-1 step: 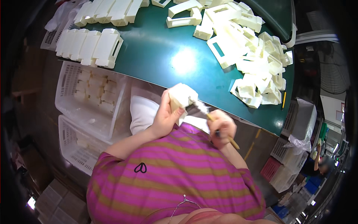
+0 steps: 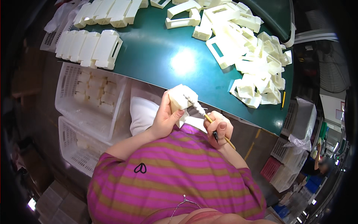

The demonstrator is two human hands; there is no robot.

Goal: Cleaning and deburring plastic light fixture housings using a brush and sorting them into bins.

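My left hand (image 2: 165,118) is closed around a cream plastic housing (image 2: 181,93), held over my lap just off the table's near edge. My right hand (image 2: 220,128) grips a thin yellowish stick (image 2: 209,118) whose far end is wrapped in white material (image 2: 197,106). That wrapped end meets the face of the housing; whether it enters an opening I cannot tell. A slim black-tipped tool (image 2: 215,136) also pokes out from the right hand's fingers.
The green table (image 2: 160,56) carries a heap of cream frames (image 2: 257,63) on the right and rows of housings (image 2: 87,47) on the left. A yellow pencil-like stick (image 2: 283,100) lies by the right edge. Under the left side stand white crates (image 2: 121,112) holding parts. A co-worker (image 2: 317,164) is far right.
The wrapped end of the stick has shifted slightly up and left against the housing. My right hand, blurred before, has moved a little left and shows sharply. The left hand stays nearly still.
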